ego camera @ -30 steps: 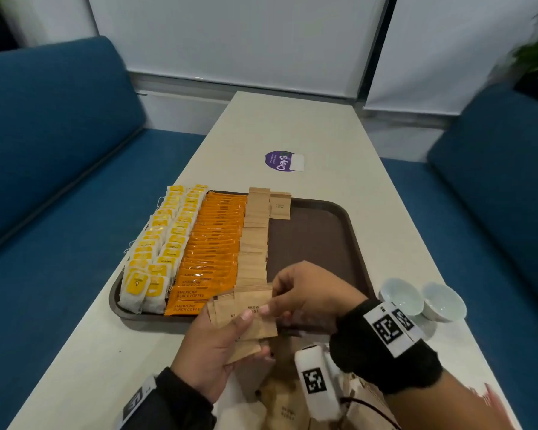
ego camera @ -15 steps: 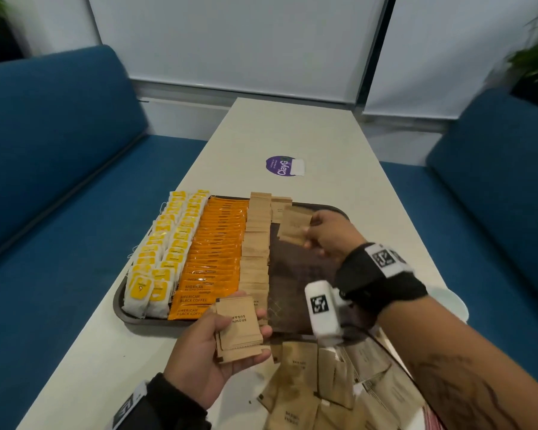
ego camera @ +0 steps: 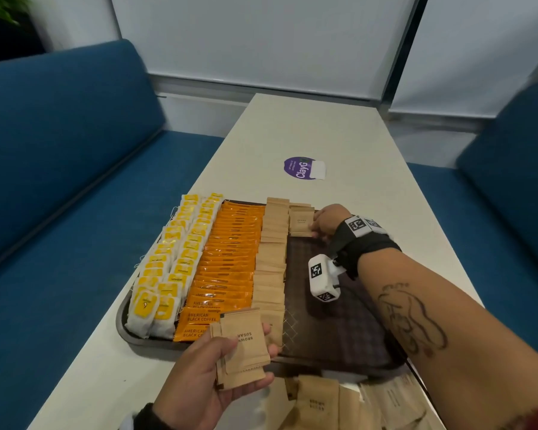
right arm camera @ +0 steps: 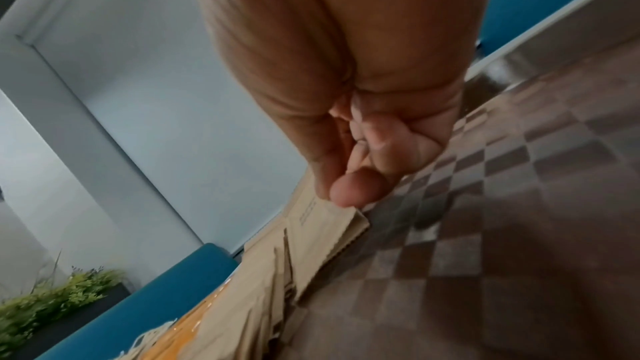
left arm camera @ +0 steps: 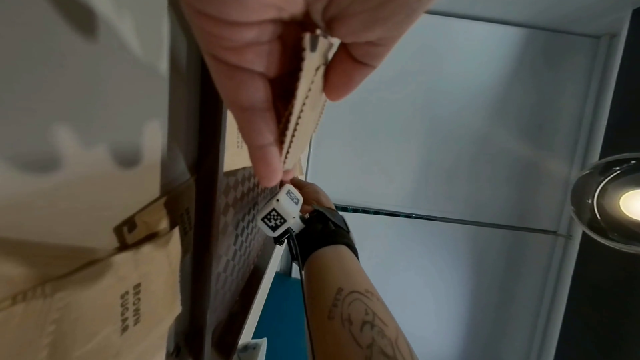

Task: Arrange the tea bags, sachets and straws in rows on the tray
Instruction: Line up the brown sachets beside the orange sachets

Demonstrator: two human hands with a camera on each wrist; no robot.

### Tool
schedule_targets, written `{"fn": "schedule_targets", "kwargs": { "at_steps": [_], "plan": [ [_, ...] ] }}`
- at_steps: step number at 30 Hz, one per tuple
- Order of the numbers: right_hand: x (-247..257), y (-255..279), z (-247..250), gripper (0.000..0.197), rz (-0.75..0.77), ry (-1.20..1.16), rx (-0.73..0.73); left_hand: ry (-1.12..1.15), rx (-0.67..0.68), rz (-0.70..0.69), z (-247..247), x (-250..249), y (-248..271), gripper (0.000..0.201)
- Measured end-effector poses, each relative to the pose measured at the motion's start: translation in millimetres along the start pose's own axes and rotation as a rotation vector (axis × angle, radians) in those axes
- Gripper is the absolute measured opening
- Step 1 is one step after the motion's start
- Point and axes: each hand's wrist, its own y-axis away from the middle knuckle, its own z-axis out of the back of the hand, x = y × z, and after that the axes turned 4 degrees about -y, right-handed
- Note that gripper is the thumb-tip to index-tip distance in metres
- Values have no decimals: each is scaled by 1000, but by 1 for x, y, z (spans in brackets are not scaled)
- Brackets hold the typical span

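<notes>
A brown tray (ego camera: pixel 339 330) holds two rows of yellow tea bags (ego camera: pixel 171 268), a row of orange coffee sachets (ego camera: pixel 230 259) and a full row of brown sugar sachets (ego camera: pixel 272 259). A short second brown row (ego camera: pixel 301 220) starts at the far end. My right hand (ego camera: pixel 319 223) pinches the right edge of its top sachet (right arm camera: pixel 325 226), thumb (right arm camera: pixel 353 190) on top, low over the tray (right arm camera: pixel 519 201). My left hand (ego camera: pixel 249 344) grips a stack of brown sugar sachets (ego camera: pixel 246 364) over the near rim, seen edge-on as a stack (left arm camera: pixel 313 64) in the left wrist view.
Loose brown sugar sachets (ego camera: pixel 320 401) lie on the white table in front of the tray. A purple sticker (ego camera: pixel 300 168) is on the table (ego camera: pixel 323 135) beyond it. Blue benches (ego camera: pixel 59 150) run along both sides. The tray's right half shows bare checkered surface.
My right hand took one sachet from the left hand's stack, carried it to the tray's far end and laid it on the short second row. The left hand kept its stack.
</notes>
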Motion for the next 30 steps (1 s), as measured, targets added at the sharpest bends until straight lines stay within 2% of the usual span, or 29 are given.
{"fn": "schedule_targets", "kwargs": {
  "at_steps": [4,8,9,12,14,19,21,25,30],
  "plan": [
    [4,-6,-3,37,-34,39,-1,16,-22,0,1,0,-1,32],
    [6,-7,-10,13,-135,173,-8,13,-43,9,1,1,-1,31],
    [6,-8,-12,9,-136,124,-20,10,-46,10,2,2,-1,31],
    [4,-8,-12,13,-134,130,-52,0,-39,3,5,4,-1,31],
    [4,-2,-10,19,-107,107,-66,-23,-45,-15,7,5,1,30],
    [8,42,1,14,57,-57,-56,-84,-76,-86,1,6,6,22],
    [7,73,0,7,95,-82,7,-123,-75,-111,-3,9,7,22],
    [-5,135,-7,7,182,-40,218,-183,-34,-137,-6,16,8,25],
    [-25,188,-21,18,70,-233,422,-227,-26,-149,-10,25,4,31]
  ]
}}
